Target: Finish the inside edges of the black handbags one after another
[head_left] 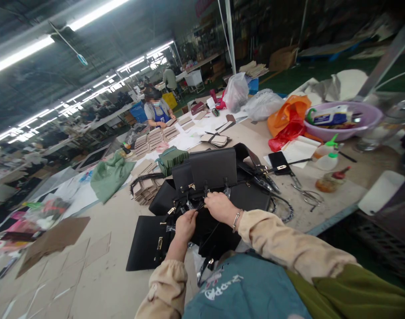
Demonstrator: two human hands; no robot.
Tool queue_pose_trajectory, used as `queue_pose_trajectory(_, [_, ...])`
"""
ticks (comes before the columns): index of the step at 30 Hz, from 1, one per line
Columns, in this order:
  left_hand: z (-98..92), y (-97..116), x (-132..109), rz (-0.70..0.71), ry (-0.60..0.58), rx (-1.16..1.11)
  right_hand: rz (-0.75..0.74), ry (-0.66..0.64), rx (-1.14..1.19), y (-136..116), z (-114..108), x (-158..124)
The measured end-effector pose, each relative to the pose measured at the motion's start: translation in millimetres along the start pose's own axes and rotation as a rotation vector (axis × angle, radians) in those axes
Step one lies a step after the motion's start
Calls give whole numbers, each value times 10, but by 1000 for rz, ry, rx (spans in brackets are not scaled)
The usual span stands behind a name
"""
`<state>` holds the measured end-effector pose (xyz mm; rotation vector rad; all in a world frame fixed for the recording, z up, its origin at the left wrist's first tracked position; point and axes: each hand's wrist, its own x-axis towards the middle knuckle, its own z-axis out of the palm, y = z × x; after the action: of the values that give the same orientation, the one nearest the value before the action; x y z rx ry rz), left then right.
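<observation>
Several black leather bags (213, 167) with gold-coloured clasps lie heaped on the worktable (99, 274) in front of me. My left hand (186, 225) is closed, its fingertips pinched on a thin black strap at the middle of the heap. Just to its right and slightly higher, my right hand (219, 206) is also closed, pinching near the same strap by the bag handles. A short gap separates the two hands. Another black bag (147, 243) lies flat left of my left hand. What exactly sits between the fingertips is small and partly hidden.
Stacked brown pieces (146, 190) and a green cloth bag (111, 175) lie at left. On the right are a phone (278, 163), scissors (297, 181), glue bottles (327, 160) and a purple basin (365, 116). A person (157, 110) works across the table.
</observation>
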<state>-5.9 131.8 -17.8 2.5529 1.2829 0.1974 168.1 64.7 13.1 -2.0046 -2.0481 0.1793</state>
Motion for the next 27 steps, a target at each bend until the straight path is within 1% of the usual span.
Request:
queue_pose_trajectory(10, [-8, 10, -28, 32, -10, 21, 13, 5, 0, -6, 8, 12])
queue_pose_trajectory(19, [-40, 64, -57, 2, -20, 35, 8, 7, -8, -13, -2, 14])
queue_pose_trajectory(23, [-49, 133, -34, -7, -26, 36, 10, 16, -9, 1, 6, 14])
queue_pose_trajectory(27, [-33, 267, 37, -13, -25, 39, 18, 23, -13, 36, 7, 5])
